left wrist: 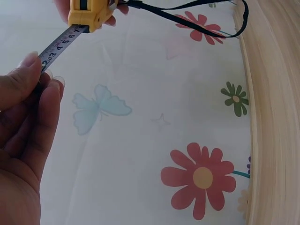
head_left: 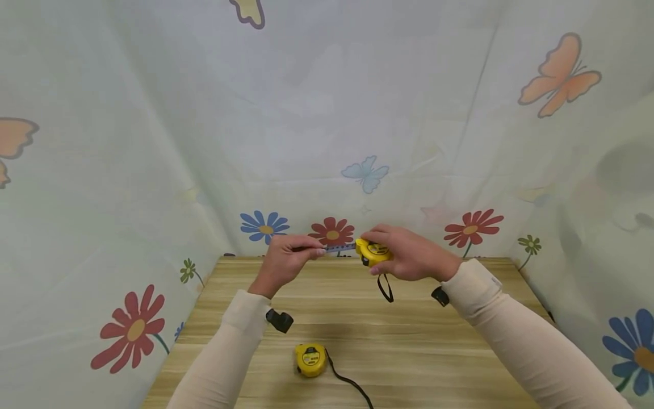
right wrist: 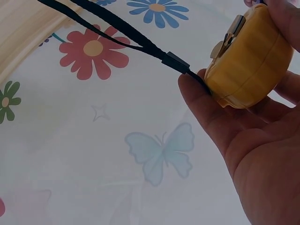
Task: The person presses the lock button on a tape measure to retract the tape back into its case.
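A yellow tape measure [head_left: 372, 253] is held in the right hand [head_left: 414, 254], whose fingers and thumb curl round its case. Its black wrist strap [right wrist: 140, 40] dangles from the case. A short length of the blade [left wrist: 61, 44] runs out of the case, with printed numbers showing. The left hand [head_left: 287, 258] pinches the blade's free end between thumb and fingers; the end hook is hidden. Both hands are raised over the far part of the table. A second yellow tape measure [head_left: 310, 360] lies nearer on the table, apart from both hands.
The wood-grain table [head_left: 419, 341] carries the second tape measure, whose black strap [head_left: 352, 383] trails toward the near edge. White sheeting [head_left: 306, 113] printed with flowers and butterflies encloses the table at the back and both sides. Small black devices [head_left: 279, 321] sit at both wrists.
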